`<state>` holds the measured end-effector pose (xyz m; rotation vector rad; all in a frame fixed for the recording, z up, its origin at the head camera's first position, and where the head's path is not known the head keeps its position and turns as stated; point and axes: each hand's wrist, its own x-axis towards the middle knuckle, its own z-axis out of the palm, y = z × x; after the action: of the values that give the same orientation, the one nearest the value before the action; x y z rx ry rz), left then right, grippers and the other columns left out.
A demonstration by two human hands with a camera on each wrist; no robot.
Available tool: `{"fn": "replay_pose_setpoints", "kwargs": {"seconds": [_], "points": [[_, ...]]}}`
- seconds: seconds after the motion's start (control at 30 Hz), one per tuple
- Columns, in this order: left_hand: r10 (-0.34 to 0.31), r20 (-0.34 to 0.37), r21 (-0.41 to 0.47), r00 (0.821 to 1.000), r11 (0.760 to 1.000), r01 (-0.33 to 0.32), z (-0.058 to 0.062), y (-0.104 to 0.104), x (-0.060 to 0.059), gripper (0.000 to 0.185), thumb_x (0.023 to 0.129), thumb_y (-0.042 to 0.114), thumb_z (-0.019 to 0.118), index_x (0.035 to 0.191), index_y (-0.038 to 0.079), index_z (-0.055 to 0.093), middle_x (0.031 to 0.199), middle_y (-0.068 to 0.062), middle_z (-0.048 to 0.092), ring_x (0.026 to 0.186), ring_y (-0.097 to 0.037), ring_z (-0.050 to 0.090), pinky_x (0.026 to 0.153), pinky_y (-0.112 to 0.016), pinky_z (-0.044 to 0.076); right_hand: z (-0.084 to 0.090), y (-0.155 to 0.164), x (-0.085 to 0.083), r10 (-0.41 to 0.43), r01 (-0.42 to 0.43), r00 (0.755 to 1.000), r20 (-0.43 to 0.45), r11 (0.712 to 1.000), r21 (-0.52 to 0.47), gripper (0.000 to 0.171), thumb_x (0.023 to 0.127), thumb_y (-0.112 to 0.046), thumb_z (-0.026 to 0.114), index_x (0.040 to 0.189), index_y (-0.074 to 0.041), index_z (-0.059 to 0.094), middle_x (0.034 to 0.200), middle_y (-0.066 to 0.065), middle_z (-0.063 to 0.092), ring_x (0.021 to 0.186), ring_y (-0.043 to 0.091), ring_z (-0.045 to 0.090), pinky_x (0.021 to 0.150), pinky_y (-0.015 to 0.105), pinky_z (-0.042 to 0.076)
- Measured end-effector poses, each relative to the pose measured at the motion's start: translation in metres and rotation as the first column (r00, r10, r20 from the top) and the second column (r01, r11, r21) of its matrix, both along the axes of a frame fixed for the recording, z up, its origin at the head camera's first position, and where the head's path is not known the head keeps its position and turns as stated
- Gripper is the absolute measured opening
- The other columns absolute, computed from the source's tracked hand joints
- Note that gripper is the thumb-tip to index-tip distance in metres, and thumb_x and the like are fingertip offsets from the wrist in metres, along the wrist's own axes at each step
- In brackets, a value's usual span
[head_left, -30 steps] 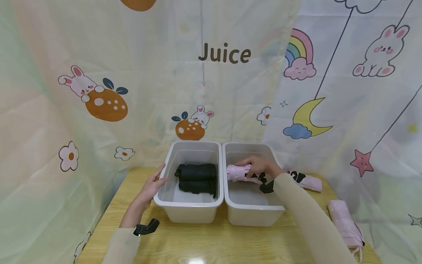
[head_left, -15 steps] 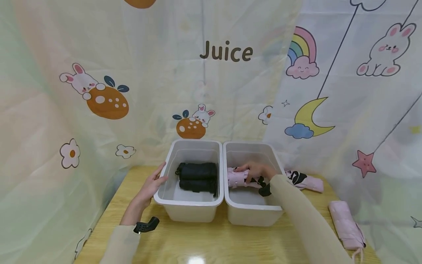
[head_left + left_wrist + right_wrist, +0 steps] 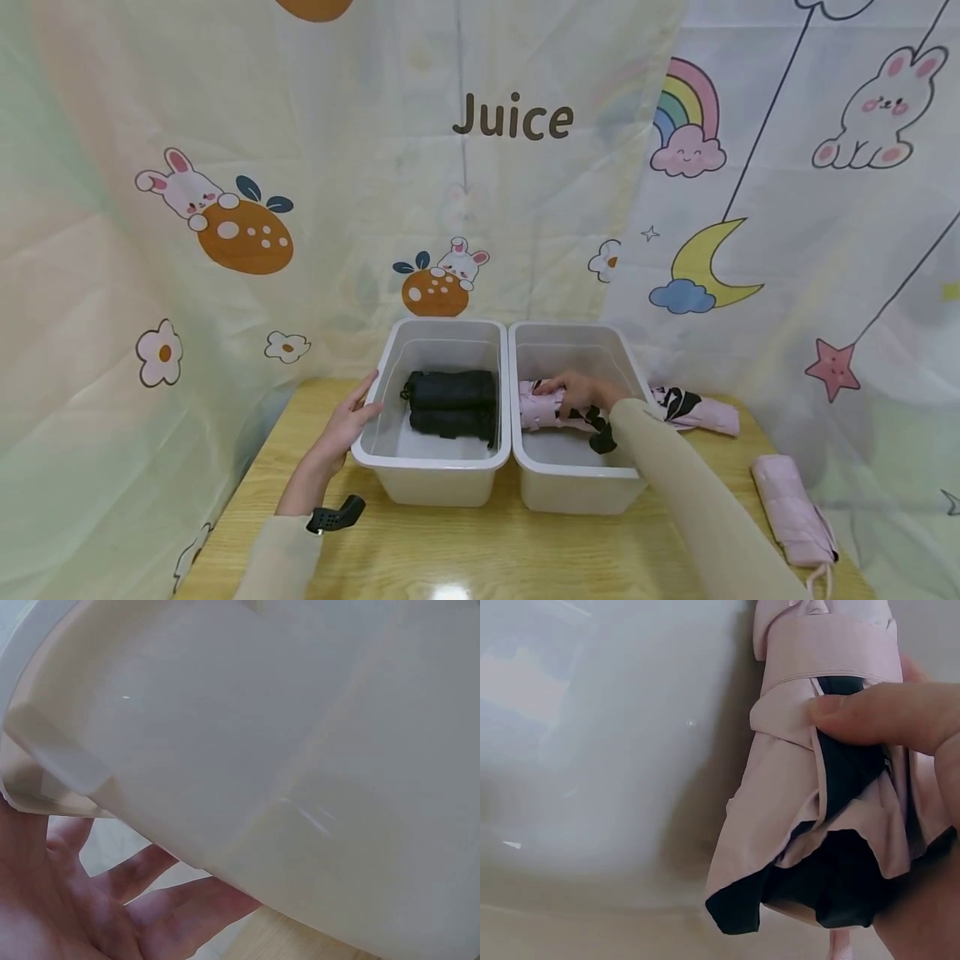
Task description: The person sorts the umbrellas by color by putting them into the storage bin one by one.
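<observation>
Two smooth white plastic bins sit side by side on a wood-grain table (image 3: 480, 550). The right hand (image 3: 581, 390) grips a soft, folded pink umbrella (image 3: 536, 410) with black lining, low inside the right bin (image 3: 573, 483). The left hand (image 3: 341, 425), fingers straight, rests against the left bin (image 3: 420, 479), which holds two black umbrellas (image 3: 450, 402).

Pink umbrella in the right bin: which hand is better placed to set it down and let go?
The right hand. It already grips the pink umbrella inside the right bin; the left hand rests on the left bin.
</observation>
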<state>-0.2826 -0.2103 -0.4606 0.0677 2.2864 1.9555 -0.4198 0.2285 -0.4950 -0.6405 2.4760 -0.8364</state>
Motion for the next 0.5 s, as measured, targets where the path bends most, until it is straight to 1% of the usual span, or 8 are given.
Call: {"fn": "replay_pose_setpoints", "kwargs": {"seconds": [0.1,0.17,0.2,0.23,0.3,0.37,0.43,0.5], "points": [[-0.010,0.009,0.011,1.000,1.000,0.010,0.013,0.004,0.009,0.064,0.101,0.016,0.052,0.157,0.020,0.021,0.156,-0.024,0.020,0.129,-0.050,0.037,0.091,-0.054,0.045,-0.009,0.003,-0.006,-0.013,0.013,1.000,0.014,1.000,-0.014,0.076,0.059,0.011,0.080,0.128,-0.017,0.066,0.136,0.014,0.053,0.105,0.027,0.046,0.070,0.028,0.046],[-0.010,0.011,0.017,1.000,1.000,0.010,0.013,0.005,0.010,0.064,0.102,0.016,0.052,0.157,0.020,0.020,0.156,-0.023,0.020,0.129,-0.049,0.037,0.091,-0.053,0.046,-0.014,0.004,-0.009,-0.030,0.030,0.999,0.026,0.999,-0.025,0.077,0.058,0.010,0.081,0.129,-0.017,0.066,0.137,0.014,0.052,0.104,0.026,0.046,0.067,0.028,0.046],[-0.009,0.013,0.019,1.000,1.000,0.009,0.013,0.005,0.009,0.064,0.101,0.016,0.052,0.157,0.020,0.020,0.156,-0.023,0.021,0.129,-0.049,0.038,0.090,-0.052,0.046,-0.015,0.005,-0.009,-0.033,0.034,0.999,0.029,0.999,-0.029,0.078,0.058,0.010,0.082,0.129,-0.016,0.066,0.138,0.014,0.051,0.105,0.025,0.045,0.070,0.026,0.046],[-0.009,0.012,0.018,1.000,1.000,0.009,0.012,0.005,0.009,0.064,0.101,0.016,0.053,0.157,0.020,0.020,0.156,-0.023,0.021,0.129,-0.048,0.038,0.090,-0.051,0.047,-0.016,0.005,-0.010,-0.041,0.042,0.998,0.037,0.999,-0.028,0.079,0.058,0.010,0.082,0.130,-0.016,0.065,0.138,0.013,0.051,0.100,0.024,0.046,0.070,0.026,0.046],[-0.007,0.015,0.015,1.000,1.000,0.007,0.012,0.005,0.009,0.065,0.101,0.017,0.053,0.157,0.020,0.020,0.156,-0.023,0.021,0.129,-0.048,0.038,0.090,-0.050,0.047,-0.015,0.004,-0.008,-0.053,0.054,0.997,0.055,0.998,-0.013,0.079,0.060,0.011,0.081,0.132,-0.017,0.064,0.137,0.012,0.051,0.086,0.021,0.049,0.061,0.027,0.046],[-0.003,0.016,0.007,1.000,1.000,0.003,0.012,0.005,0.008,0.065,0.101,0.016,0.052,0.157,0.021,0.020,0.156,-0.023,0.021,0.128,-0.049,0.039,0.089,-0.050,0.047,-0.010,0.003,-0.005,-0.053,0.052,0.996,0.065,0.999,0.015,0.079,0.063,0.013,0.075,0.134,-0.019,0.062,0.134,0.010,0.052,0.067,0.017,0.046,0.050,0.026,0.043],[-0.001,0.015,-0.002,1.000,1.000,0.001,0.013,0.005,0.007,0.065,0.101,0.016,0.052,0.157,0.021,0.020,0.156,-0.023,0.021,0.128,-0.049,0.039,0.089,-0.050,0.048,-0.004,0.001,-0.002,-0.044,0.041,0.997,0.066,0.998,0.044,0.079,0.064,0.015,0.068,0.135,-0.019,0.061,0.132,0.010,0.053,0.053,0.016,0.039,0.042,0.026,0.038],[0.000,0.011,-0.007,1.000,1.000,0.001,0.015,0.005,0.007,0.064,0.101,0.017,0.052,0.157,0.022,0.020,0.155,-0.023,0.022,0.128,-0.049,0.039,0.089,-0.051,0.047,0.001,-0.001,0.001,-0.018,0.016,0.999,0.040,0.998,0.061,0.080,0.063,0.018,0.063,0.136,-0.016,0.060,0.134,0.011,0.053,0.058,0.016,0.040,0.043,0.025,0.036]]}}
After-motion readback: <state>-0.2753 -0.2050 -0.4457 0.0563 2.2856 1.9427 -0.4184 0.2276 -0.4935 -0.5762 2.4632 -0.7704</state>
